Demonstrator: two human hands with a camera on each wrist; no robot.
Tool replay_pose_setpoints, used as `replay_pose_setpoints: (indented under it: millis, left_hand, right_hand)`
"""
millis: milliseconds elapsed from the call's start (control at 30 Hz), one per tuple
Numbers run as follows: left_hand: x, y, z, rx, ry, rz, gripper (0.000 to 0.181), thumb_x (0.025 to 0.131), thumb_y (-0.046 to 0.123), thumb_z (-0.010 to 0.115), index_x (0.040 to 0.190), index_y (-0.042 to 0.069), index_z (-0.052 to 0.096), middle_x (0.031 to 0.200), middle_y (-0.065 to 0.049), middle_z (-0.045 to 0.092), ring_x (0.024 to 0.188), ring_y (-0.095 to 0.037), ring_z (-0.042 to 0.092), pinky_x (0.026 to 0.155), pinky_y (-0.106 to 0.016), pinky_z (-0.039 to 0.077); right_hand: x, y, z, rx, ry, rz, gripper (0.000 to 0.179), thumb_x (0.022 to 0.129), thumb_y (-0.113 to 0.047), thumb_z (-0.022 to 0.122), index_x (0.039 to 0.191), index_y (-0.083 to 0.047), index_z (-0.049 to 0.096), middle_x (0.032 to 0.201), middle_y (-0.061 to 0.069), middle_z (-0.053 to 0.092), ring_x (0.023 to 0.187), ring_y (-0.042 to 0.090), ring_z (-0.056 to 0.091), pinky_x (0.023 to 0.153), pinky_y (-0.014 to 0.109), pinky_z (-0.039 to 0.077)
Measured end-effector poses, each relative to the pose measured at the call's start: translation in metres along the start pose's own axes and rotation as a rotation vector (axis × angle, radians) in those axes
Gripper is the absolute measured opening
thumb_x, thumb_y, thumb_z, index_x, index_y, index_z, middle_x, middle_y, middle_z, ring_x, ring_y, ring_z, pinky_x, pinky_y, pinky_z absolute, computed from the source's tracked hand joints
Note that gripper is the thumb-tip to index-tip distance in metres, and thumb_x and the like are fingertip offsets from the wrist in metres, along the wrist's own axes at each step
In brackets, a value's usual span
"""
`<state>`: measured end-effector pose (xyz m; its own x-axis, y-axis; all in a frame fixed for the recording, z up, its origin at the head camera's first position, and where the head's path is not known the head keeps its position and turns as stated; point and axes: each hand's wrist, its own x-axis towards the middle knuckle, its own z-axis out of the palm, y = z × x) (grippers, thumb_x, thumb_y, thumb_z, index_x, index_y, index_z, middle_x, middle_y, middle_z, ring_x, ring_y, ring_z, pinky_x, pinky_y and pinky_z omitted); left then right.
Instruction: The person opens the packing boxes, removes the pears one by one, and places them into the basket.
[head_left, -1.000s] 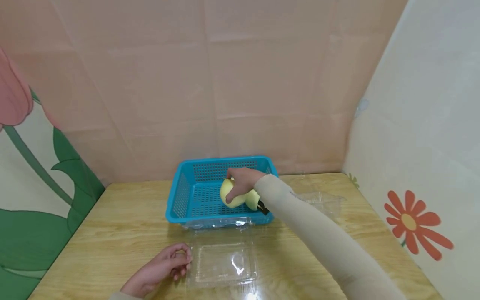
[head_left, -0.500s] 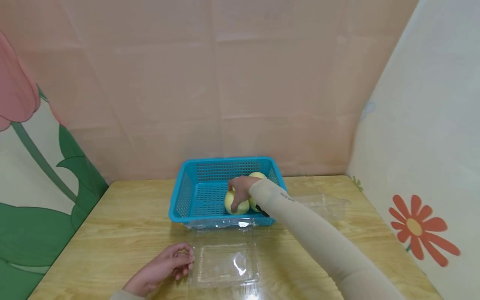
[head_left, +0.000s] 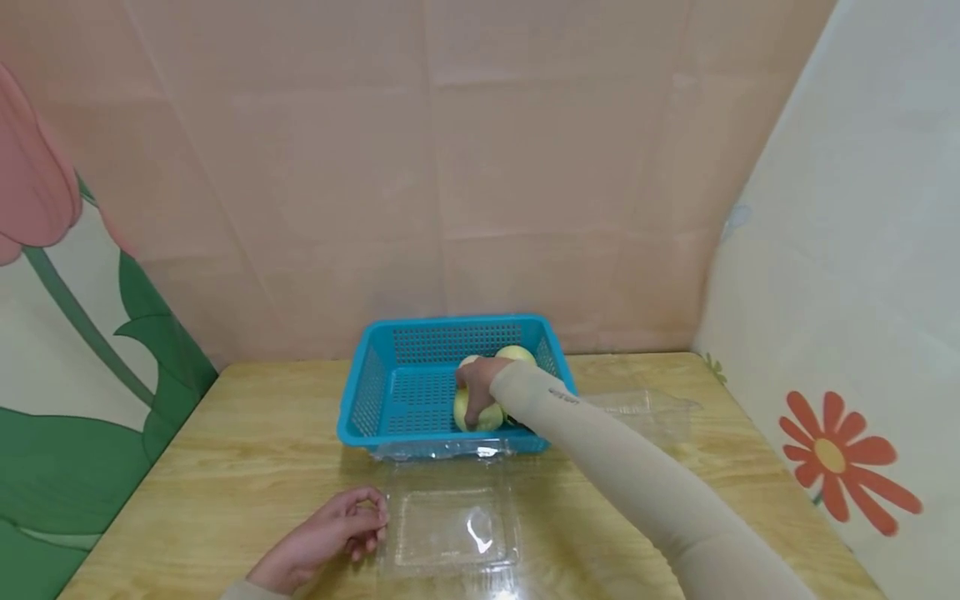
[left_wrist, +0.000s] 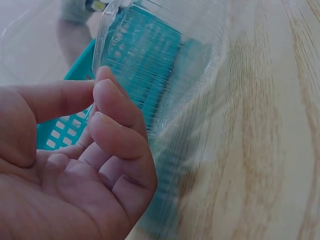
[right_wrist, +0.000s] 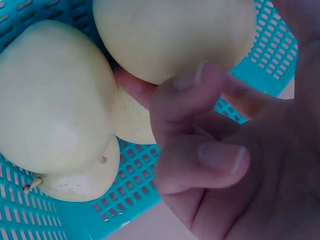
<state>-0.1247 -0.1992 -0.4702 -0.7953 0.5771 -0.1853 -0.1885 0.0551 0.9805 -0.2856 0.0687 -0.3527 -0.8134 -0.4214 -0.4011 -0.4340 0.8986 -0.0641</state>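
Observation:
In the head view my right hand [head_left: 482, 385] reaches into a blue plastic basket [head_left: 367, 400] and holds a pale yellow pear [head_left: 486, 418]. From the right wrist, one finger lies along the underside of that pear [right_wrist: 175, 35], and other fingers are curled below it. Beside it sit another large pear [right_wrist: 55, 100] and a stemmed pear [right_wrist: 80, 182]; part of one more shows behind. A clear plastic clamshell container [head_left: 450, 521] lies in front of the basket. My left hand [head_left: 330, 529] pinches its left edge between thumb and fingertips.
A second clear plastic piece [head_left: 645, 408] lies right of the basket, partly behind my right sleeve [head_left: 622, 458]. The wooden table [head_left: 247, 458] meets a pinkish backdrop behind and flower-patterned sheets at both sides.
My right hand has gone lower in the basket with the pear, toward its near side. More pears now show behind the hand. My left hand stays at the container's edge.

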Motion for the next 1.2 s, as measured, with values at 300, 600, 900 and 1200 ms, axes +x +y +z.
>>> replay_pose_setpoints:
  millis: [300,600,900,1200]
  left_hand:
    - [0.001,0.000,-0.001,-0.003,0.002,-0.022,0.011,0.102,0.010,0.051,0.107,0.000,0.053,0.084,0.000,0.063,0.066,-0.006,0.054,0.055,-0.018,0.045]
    - [0.003,0.002,-0.001,0.005,0.004,-0.014,0.010,0.101,0.009,0.052,0.106,0.000,0.053,0.084,0.000,0.063,0.066,-0.005,0.055,0.055,-0.017,0.045]
    - [0.002,0.003,-0.005,0.020,-0.006,-0.025,0.013,0.101,0.011,0.054,0.106,-0.001,0.052,0.085,-0.001,0.062,0.066,-0.005,0.054,0.056,-0.017,0.045]
    - [-0.006,0.002,-0.012,0.019,0.015,-0.076,0.015,0.101,0.012,0.052,0.107,-0.001,0.052,0.086,-0.003,0.062,0.068,-0.008,0.054,0.058,-0.020,0.046]
  right_hand:
    - [-0.006,-0.006,0.002,-0.030,-0.010,0.048,0.057,0.074,-0.031,0.082,0.128,-0.027,0.061,0.117,-0.006,0.063,0.096,0.017,0.054,0.074,0.035,0.052]
    - [-0.006,-0.009,0.001,-0.059,-0.034,0.078,0.040,0.072,-0.024,0.082,0.108,-0.022,0.064,0.097,-0.004,0.062,0.090,0.017,0.056,0.076,0.034,0.051]
    - [-0.011,-0.001,-0.005,-0.008,-0.042,0.067,0.041,0.077,-0.031,0.083,0.110,-0.017,0.064,0.103,-0.004,0.063,0.090,0.016,0.057,0.074,0.034,0.054]
    - [-0.026,0.006,-0.011,0.195,-0.005,0.005,0.059,0.084,-0.027,0.080,0.135,-0.010,0.056,0.129,0.006,0.060,0.069,0.019,0.061,0.064,0.033,0.051]
